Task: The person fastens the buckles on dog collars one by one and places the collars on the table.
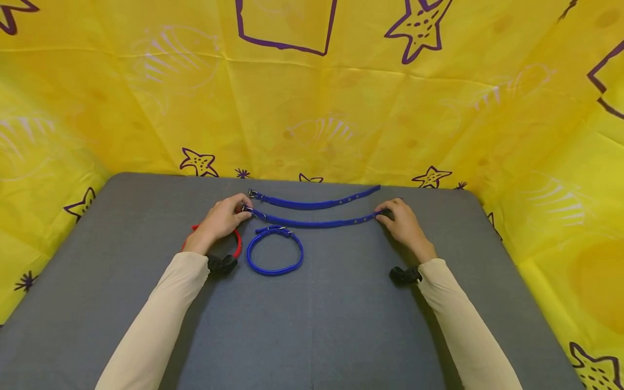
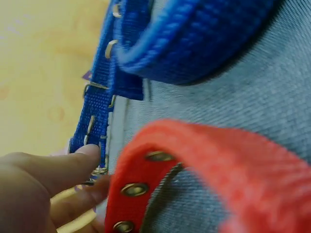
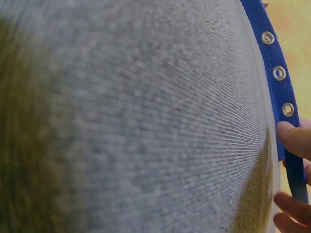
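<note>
A blue collar (image 1: 317, 223) stretches nearly straight between both hands. My left hand (image 1: 219, 216) pinches its buckle end, thumb on the strap in the left wrist view. At the other end, my right hand (image 1: 402, 222) grips the strap tip; the right wrist view shows metal eyelets (image 3: 279, 73) just above the thumb. Behind it lies a second straight blue collar (image 1: 312, 206), buckle to the left. A third blue collar (image 1: 275, 272), fastened into a loop, sits in front. Under my left wrist is a looped red collar (image 1: 239, 246), partly hidden by the hand.
The grey cloth-covered table (image 1: 312, 325) extends in front of and beside the collars. A yellow patterned cloth (image 1: 312, 108) hangs behind the far edge and at both sides. Black wrist straps (image 1: 404, 276) sit at the cuffs of light sleeves.
</note>
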{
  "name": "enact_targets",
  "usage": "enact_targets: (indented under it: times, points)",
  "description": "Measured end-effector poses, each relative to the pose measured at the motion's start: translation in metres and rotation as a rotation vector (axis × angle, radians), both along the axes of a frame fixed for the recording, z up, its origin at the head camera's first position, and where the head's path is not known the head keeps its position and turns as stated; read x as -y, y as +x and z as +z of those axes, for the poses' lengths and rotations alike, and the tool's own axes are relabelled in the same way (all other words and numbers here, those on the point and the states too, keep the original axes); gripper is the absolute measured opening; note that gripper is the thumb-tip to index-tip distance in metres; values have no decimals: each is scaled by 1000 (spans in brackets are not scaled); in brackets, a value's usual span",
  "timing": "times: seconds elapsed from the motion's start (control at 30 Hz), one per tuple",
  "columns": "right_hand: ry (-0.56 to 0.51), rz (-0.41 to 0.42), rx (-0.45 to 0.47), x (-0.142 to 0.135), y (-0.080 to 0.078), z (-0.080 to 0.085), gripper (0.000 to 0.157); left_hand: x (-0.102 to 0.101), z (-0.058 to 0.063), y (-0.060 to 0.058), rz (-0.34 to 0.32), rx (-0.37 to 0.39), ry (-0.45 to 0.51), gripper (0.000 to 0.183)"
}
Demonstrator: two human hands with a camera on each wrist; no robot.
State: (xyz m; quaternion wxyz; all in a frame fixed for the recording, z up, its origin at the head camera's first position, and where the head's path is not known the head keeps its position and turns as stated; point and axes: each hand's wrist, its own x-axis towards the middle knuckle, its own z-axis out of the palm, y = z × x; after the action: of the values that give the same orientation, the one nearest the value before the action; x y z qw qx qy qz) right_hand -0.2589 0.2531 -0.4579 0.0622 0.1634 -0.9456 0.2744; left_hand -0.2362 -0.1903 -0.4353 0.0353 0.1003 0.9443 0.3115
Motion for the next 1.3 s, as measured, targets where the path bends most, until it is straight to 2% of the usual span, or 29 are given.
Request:
enact_targets:
  times: [0.17, 0.43, 0.57, 0.73, 1.0, 1.3]
  points:
    - [-21, 1, 11, -4, 3, 2, 16, 4, 0, 2, 0, -39, 142, 16]
    - [-79, 13, -14, -7, 12, 8, 15, 7, 3, 10, 3, -65, 275, 25]
    - [-137, 13, -33, -8, 18, 9, 14, 5, 8, 17, 15, -72, 316, 26]
    - [-175, 2, -6, -6, 27, 12, 15, 0, 14, 27, 24, -69, 357, 28]
    - [-255, 3, -4, -1, 41, 18, 15, -5, 13, 41, 25, -62, 407, 32]
    - [-278, 25, -8, 2, 60, 23, 14, -12, 14, 55, 19, -50, 447, 32]
